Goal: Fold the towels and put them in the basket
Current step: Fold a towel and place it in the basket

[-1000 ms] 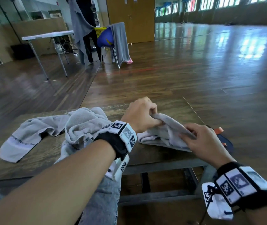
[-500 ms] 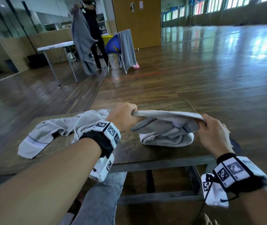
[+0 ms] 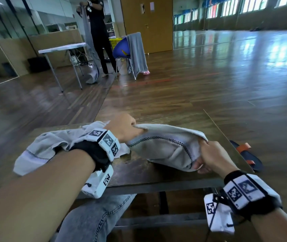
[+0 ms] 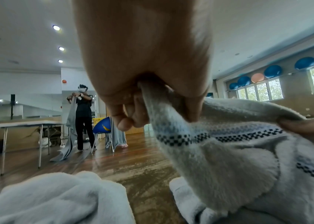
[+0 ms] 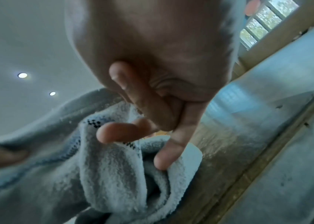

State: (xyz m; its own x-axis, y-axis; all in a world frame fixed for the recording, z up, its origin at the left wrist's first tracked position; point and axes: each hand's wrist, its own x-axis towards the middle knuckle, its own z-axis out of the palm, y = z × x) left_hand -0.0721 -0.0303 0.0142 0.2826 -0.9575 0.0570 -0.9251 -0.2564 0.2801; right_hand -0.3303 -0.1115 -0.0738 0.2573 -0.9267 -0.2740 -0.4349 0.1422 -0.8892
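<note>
head view, left hand: the left hand (image 3: 123, 127) is clenched on one end of the checker-banded towel (image 3: 165, 145), fingers curled around the bunched hem.
head view, right hand: the right hand (image 3: 212, 156) pinches the other end of the same towel, thumb on top at the upper corner.
head view, towel axis: its long axis runs from the left hand to the right hand, sloping slightly down toward the right one; the top edge is stretched between them and the body sags below, its bottom touching the wooden table (image 3: 139, 170).
head view, second towel: a crumpled towel (image 3: 39, 151) lies on the table just left of the left wrist, partly under it.
head view, background: a person (image 3: 99, 32) stands well beyond the hands holding a long cloth; a sandal (image 3: 245, 154) lies on the floor right of the right hand.
left wrist view: the fingers (image 4: 131, 115) wrap the gathered towel end (image 4: 219, 151); the checkered band runs away toward the other hand's fingertips at the right edge. the crumpled towel (image 4: 56, 197) is below.
right wrist view: thumb and forefinger clamp the towel (image 5: 104, 166); two fingers (image 5: 171, 145) extend loosely against the hanging fold, table edge (image 5: 248, 174) to their right.
</note>
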